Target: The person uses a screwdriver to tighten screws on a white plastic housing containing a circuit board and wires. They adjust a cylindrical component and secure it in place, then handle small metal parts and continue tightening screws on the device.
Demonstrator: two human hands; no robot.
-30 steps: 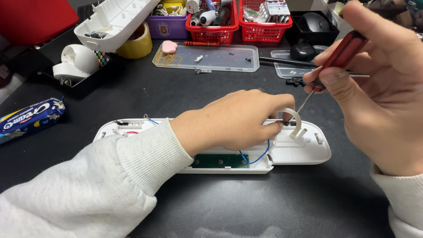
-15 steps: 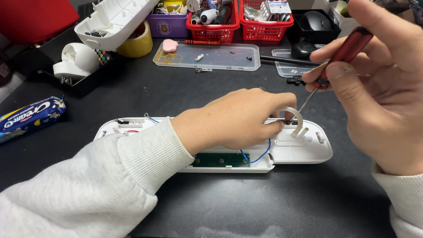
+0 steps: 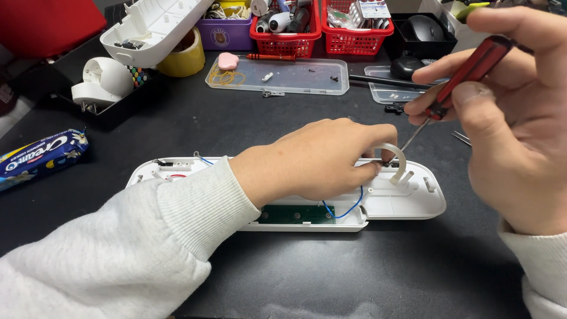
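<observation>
White casing (image 3: 407, 201) under left hand (image 3: 319, 159), screwdriver (image 3: 460, 77) perhaps touching, baskets (image 3: 319, 26) behind

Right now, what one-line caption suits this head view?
Left hand steadies an opened white plastic casing while right hand works a red-handled screwdriver.

Left hand (image 3: 319, 156) lies palm-down, fingers pinched; right hand (image 3: 508, 130) raised, gripping.

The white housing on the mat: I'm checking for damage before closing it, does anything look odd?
No damage shows. The white housing lies open, its green circuit board and blue wire exposed; its cover sits tilted on the black tray.
</observation>
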